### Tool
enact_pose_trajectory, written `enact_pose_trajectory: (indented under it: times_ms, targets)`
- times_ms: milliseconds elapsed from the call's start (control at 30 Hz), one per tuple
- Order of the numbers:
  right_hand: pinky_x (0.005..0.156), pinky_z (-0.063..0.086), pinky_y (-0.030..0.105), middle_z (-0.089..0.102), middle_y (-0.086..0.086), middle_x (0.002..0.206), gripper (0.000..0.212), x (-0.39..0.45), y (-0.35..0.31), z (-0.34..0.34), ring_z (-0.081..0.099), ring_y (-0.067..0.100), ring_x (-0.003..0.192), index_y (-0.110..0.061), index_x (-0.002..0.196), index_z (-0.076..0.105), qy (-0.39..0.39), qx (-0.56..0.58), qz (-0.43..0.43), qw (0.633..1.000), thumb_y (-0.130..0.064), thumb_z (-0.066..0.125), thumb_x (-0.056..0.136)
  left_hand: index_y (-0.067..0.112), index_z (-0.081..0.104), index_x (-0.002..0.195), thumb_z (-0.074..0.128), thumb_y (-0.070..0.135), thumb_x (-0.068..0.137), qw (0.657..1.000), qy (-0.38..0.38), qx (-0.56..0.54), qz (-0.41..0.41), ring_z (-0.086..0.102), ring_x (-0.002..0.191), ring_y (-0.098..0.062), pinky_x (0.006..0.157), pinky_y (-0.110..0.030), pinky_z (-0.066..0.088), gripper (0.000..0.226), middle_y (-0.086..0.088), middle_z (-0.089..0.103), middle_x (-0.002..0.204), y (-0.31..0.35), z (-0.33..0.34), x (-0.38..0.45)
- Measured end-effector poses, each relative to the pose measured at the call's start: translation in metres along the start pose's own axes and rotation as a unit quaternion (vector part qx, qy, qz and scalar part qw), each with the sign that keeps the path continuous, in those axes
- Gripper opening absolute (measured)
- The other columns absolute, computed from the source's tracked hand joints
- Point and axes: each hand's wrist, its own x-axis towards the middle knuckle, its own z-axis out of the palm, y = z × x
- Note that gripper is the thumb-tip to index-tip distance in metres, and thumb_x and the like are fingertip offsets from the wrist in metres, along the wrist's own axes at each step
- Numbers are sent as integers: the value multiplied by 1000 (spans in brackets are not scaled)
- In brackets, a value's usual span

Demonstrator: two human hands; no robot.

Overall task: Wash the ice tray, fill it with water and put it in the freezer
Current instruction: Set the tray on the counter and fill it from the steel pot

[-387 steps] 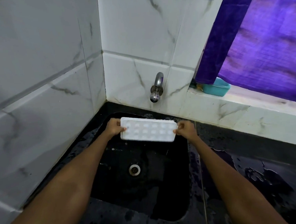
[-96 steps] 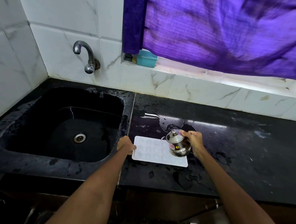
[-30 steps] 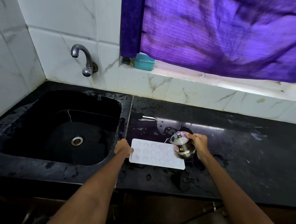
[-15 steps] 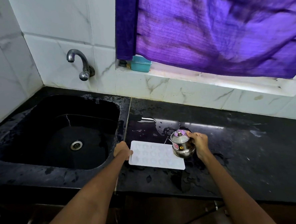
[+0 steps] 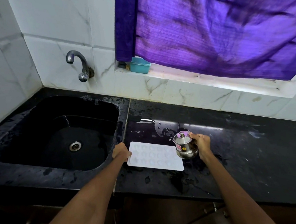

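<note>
The black surface (image 5: 233,158) is wet, and the ice tray (image 5: 155,156) is the landmark here: it lies flat on this surface, I think so that water can stay level in its pockets. To the left of the tray is the dark sink (image 5: 58,134), with no standing water that I can see, and behind the sink the tap (image 5: 79,65) gives no water. Behind the tray, on the window ledge, stands a small teal box (image 5: 139,66); its contents are hidden. The pockets of the tray shine a little, but I cannot tell how full they are. At the right end of the tray the right hand (image 5: 202,144) holds a small steel pot (image 5: 185,146) with its lid on, the grip wrapped round its body, probably for pouring. The left hand (image 5: 121,151) pinches the left edge of the tray, likely to keep it steady.
</note>
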Motion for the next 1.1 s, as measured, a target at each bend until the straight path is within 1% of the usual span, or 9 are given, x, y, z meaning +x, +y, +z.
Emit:
enact_pose_trajectory:
  times_ms: [67,167,300,433,600,700,767,900,1100]
  targets:
    - [51,36,25,49,-7,38,41,1,5,-3,42,17,48,-12,45,44,-1,-15,-3,1000,-3,69,76,-1,66,110,72,17,81,1000,-1,1,1,69,101,-32,85,-41,58,36,-17,69,113,1,0,-1]
    - [51,32,25,43,5,50,39,1,9,-6,37,17,51,-11,47,43,-5,-32,-7,999,-3,69,75,0,65,112,71,18,81,1000,0,12,3,67,104,-31,86,-39,57,37,-16,68,116,1,-1,-2]
    - [51,27,26,37,-1,45,44,5,16,-10,33,15,52,-14,44,39,-7,-46,-11,999,-3,69,74,0,64,113,72,18,79,1000,3,20,2,66,108,-31,87,-39,56,39,-16,67,119,2,-1,-2]
    - [52,29,26,39,5,55,41,8,17,-11,35,16,55,-13,46,40,-7,-49,-17,999,-5,69,74,1,64,113,72,19,79,1000,2,20,5,65,108,-30,88,-39,56,39,-16,66,119,2,-2,-2]
    - [47,29,22,38,-9,36,44,3,18,-10,35,14,47,-12,43,40,1,-56,-20,998,-3,69,75,1,63,115,72,18,80,1000,7,21,4,65,110,-31,89,-40,55,39,-16,65,121,2,-1,-3]
    - [39,30,17,38,-11,30,44,0,17,-9,36,4,37,-11,43,39,-1,-66,-20,998,-4,68,76,1,62,116,71,18,82,1000,9,25,10,63,112,-31,91,-40,54,39,-17,63,122,3,-2,-5]
    - [38,30,15,38,-11,30,44,-1,17,-9,34,1,33,-11,43,39,-1,-71,-25,997,-4,68,76,1,63,113,72,18,81,1000,4,20,9,65,108,-31,89,-41,56,38,-17,65,120,2,-1,-5]
    - [45,31,20,40,-11,30,44,-2,17,-10,37,5,38,-11,43,41,3,-82,-31,996,-4,68,76,0,64,111,72,17,80,1000,3,12,9,67,103,-32,86,-42,57,36,-17,67,116,2,-2,-7]
    - [37,32,15,43,-9,35,42,-3,15,-12,38,6,38,-10,44,43,7,-96,-37,995,-4,67,77,0,63,113,71,17,82,1000,0,16,8,66,106,-32,87,-41,57,36,-17,66,119,4,-4,-9]
